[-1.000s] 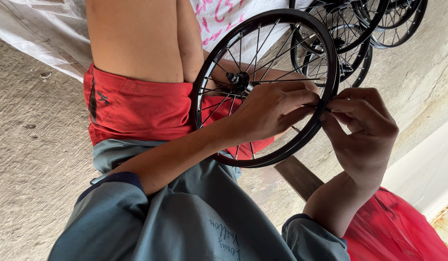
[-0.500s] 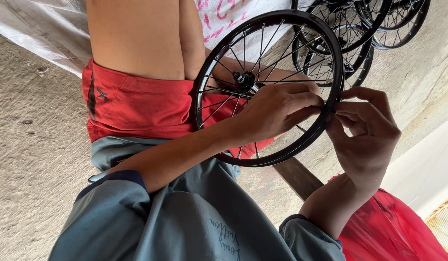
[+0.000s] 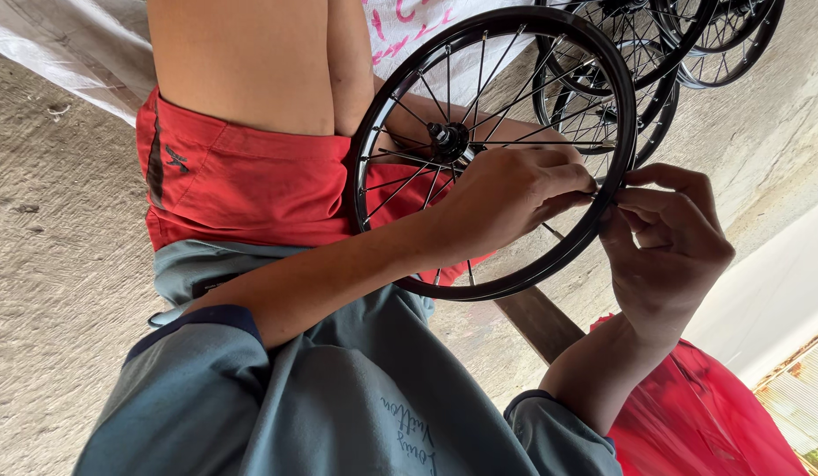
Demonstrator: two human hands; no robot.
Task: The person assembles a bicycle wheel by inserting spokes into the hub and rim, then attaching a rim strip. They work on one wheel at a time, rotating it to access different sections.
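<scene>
Both of my hands were on the small black spoked wheel [image 3: 495, 150] at centre-right of the frame. My left hand [image 3: 506, 198] was curled shut over the rim and spokes on the near side; my right hand [image 3: 669, 251] had its fingertips [image 3: 622, 196] pinched closed at the rim's right edge, on what I could not tell. I judged the wheel might twist or slip, since only fingers braced it. Its rim looked glossy and unbent, spokes thin and bright, hub [image 3: 448, 139] dark. More wheels [image 3: 682, 44] lay upper right; another person's red shorts [image 3: 250, 185] sat behind.
</scene>
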